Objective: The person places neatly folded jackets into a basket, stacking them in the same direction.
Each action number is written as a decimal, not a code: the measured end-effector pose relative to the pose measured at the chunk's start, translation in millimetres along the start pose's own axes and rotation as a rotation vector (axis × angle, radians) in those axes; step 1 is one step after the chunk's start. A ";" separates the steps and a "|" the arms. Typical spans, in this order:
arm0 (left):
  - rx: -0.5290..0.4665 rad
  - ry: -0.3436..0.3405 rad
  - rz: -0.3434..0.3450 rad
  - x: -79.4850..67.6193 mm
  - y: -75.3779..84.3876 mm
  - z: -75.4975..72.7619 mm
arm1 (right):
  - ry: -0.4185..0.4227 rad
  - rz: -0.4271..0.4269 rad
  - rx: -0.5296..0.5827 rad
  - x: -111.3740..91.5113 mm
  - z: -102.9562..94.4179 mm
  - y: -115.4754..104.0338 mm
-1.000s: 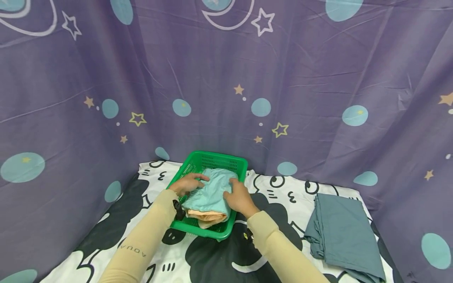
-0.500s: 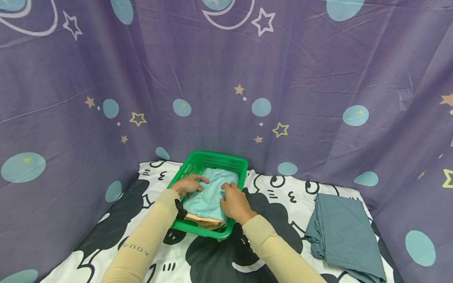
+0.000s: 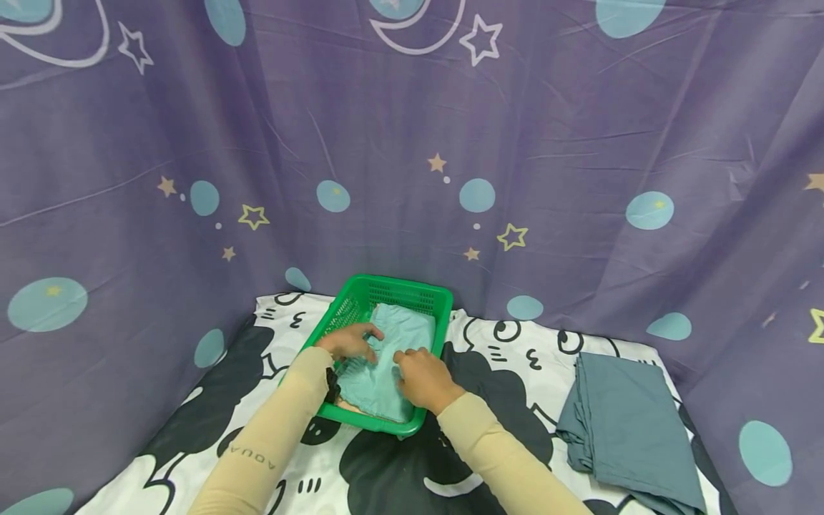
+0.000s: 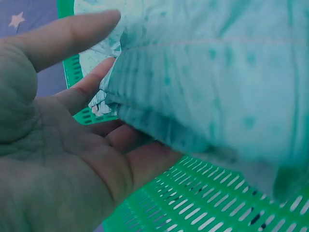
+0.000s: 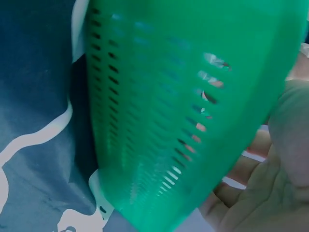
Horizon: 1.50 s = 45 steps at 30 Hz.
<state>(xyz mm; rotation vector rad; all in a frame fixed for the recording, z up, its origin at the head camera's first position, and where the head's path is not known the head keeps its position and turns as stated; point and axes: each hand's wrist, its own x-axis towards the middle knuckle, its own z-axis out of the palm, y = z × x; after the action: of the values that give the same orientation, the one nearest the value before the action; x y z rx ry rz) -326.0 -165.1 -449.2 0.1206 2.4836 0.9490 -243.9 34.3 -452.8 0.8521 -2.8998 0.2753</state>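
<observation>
A light-blue folded cloth with a faint print and a gathered edge lies in a green plastic basket. Under its front edge peeks a strip of peach cloth. My left hand is at the cloth's left side. In the left wrist view its thumb and fingers are spread apart, with fingertips passing behind the layered edge. On the right side my right hand bends its fingers onto the cloth. The basket wall hides those fingertips in the right wrist view, and I cannot tell whether they pinch the fabric.
A grey-blue folded cloth lies at the right on the black-and-white patterned sheet. Behind the basket hangs a purple curtain with stars and moons. The basket's far rim is close to this curtain.
My right hand has moved inward and toward the front over the cloth. The light-blue cloth now lies flatter and covers most of the peach cloth. My left hand has shifted slightly forward-down.
</observation>
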 end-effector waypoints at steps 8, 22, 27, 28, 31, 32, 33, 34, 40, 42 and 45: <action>0.321 -0.023 -0.018 -7.9 13.2 6.2 | 0.069 0.009 -0.188 0.9 4.7 10.4; 0.782 0.261 0.154 3.3 20.9 31.1 | -0.120 0.148 -0.171 19.6 5.2 18.2; 0.746 0.248 0.179 4.5 20.2 34.1 | -0.218 0.171 -0.186 26.2 6.2 21.0; 0.742 0.243 0.174 4.7 19.7 34.5 | -0.232 0.171 -0.190 27.2 6.2 21.5; 0.732 0.218 0.146 5.6 18.0 35.2 | -0.255 0.164 -0.207 29.4 5.6 22.1; 0.725 0.205 0.134 5.9 17.3 35.4 | -0.265 0.163 -0.212 30.2 5.4 22.1; 0.719 0.192 0.123 6.1 16.9 35.5 | -0.272 0.163 -0.218 30.9 5.2 22.0; 0.714 0.179 0.110 5.9 16.5 35.6 | -0.280 0.164 -0.223 31.6 5.0 21.8; 0.675 0.135 0.074 7.4 14.0 35.7 | -0.325 0.178 -0.246 34.4 5.9 21.0; 0.667 0.126 0.069 8.2 13.6 35.5 | -0.331 0.181 -0.246 35.3 7.3 21.6; 0.660 0.118 0.062 9.6 13.1 35.1 | -0.325 0.179 -0.241 36.4 9.2 22.9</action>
<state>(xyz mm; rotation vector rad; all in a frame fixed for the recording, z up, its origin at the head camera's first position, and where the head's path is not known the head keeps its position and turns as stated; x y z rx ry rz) -319.4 -131.6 -467.3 0.3625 2.8202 0.1235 -287.3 32.3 -459.5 0.6502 -3.2219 -0.2188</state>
